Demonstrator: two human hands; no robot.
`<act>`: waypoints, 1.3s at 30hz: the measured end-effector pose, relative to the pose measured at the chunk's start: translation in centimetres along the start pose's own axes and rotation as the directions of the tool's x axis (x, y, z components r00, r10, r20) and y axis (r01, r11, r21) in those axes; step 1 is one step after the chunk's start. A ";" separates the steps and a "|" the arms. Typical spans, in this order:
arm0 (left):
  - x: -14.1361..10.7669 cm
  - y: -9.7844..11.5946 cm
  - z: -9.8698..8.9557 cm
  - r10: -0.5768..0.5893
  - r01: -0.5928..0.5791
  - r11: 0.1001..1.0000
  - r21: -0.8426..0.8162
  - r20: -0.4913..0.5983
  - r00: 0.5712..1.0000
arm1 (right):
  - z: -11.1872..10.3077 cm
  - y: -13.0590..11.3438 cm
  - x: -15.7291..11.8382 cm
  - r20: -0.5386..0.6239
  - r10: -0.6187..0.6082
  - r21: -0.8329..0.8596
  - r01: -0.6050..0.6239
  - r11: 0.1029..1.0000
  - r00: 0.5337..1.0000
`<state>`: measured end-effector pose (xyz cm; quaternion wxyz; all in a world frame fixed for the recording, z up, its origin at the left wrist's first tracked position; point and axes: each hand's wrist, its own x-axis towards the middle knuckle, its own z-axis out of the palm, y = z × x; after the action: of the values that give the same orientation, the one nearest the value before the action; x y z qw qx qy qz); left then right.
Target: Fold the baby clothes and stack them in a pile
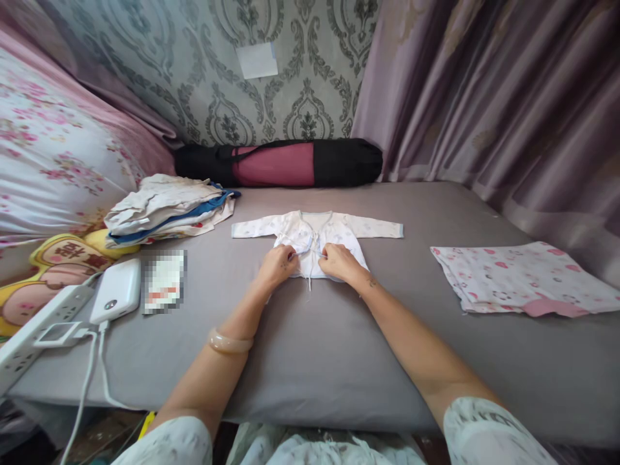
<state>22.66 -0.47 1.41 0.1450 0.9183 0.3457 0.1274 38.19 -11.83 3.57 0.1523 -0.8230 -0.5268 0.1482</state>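
A small white baby shirt (317,224) with a faint print lies flat on the grey sheet, its sleeves spread to both sides. Over its lower left front, my left hand (279,265) is closed, pinching one of the thin ties. My right hand (338,261) is closed over the lower right front, with another tie between its fingers. The ties cross at the middle of the shirt, and a thin string hangs down between my hands past the hem.
Folded clothes (169,206) are piled at the left, near a white power bank (116,290), a power strip (43,332) and a blurred packet (163,282). A folded printed cloth (523,274) lies right. A long black and red bag (274,165) lies along the wall.
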 end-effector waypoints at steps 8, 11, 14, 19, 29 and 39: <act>-0.6 2.1 -1.3 0.001 -0.001 1.000 -0.006 -0.054 0.999 | -1.4 1.7 1.9 0.136 0.175 0.709 -0.220 0.670 0.975; -0.6 3.5 -1.1 0.035 -0.038 0.999 -0.028 -0.085 0.996 | -2.2 1.1 1.9 0.216 0.178 0.852 -0.275 0.445 0.960; -0.4 4.6 -0.3 0.090 -0.093 0.994 -0.059 -0.063 0.994 | -2.5 0.2 1.7 0.245 0.148 0.899 -0.282 0.335 0.958; -0.2 5.4 1.1 0.161 -0.159 0.983 -0.094 0.016 0.987 | -1.5 -0.5 1.6 0.175 0.083 0.906 -0.194 0.376 0.981; -1.9 3.3 -1.4 0.099 -0.074 0.977 -0.198 0.120 0.988 | -0.2 -0.3 1.0 0.230 -0.181 0.655 -0.014 0.755 0.956; -1.5 -2.4 -4.1 -0.338 0.333 0.941 0.053 0.122 0.933 | -6.6 5.3 -1.2 0.074 0.275 0.546 -0.270 0.793 0.958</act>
<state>18.73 1.02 4.15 0.1722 0.8543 0.4892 0.0357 44.68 -15.68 7.51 0.3622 -0.8119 -0.3368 0.3103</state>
